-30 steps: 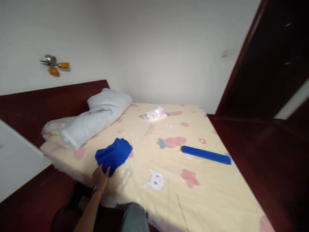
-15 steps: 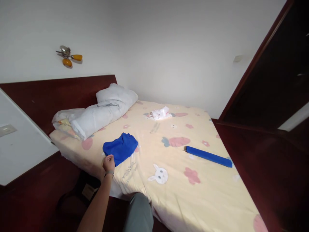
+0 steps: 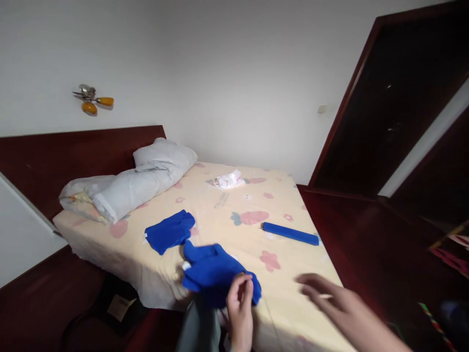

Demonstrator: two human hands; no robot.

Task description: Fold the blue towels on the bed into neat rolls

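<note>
My left hand (image 3: 241,305) is closed on a crumpled blue cloth (image 3: 216,270), gripping it by its right end. This cloth hangs over the near part of the bed, above my knee, and a small white patch shows on its left side. Blurred by motion, my right hand (image 3: 339,303) is over the right part of the bed, its fingers apart and nothing in them. Farther left, a second blue cloth (image 3: 169,231) lies flat on the patterned bed sheet (image 3: 216,215), a white tag at its left corner.
A long blue roll (image 3: 290,234) lies toward the bed's right edge. Crumpled white plastic (image 3: 229,179) rests farther back. A pale quilt (image 3: 135,185) lies by the dark wooden headboard (image 3: 88,146). On the floor at lower left is a dark bag (image 3: 110,293).
My left hand has moved right and now holds a blue cloth, while another stays where one lay. My right hand has come into view. The camera has turned right.
</note>
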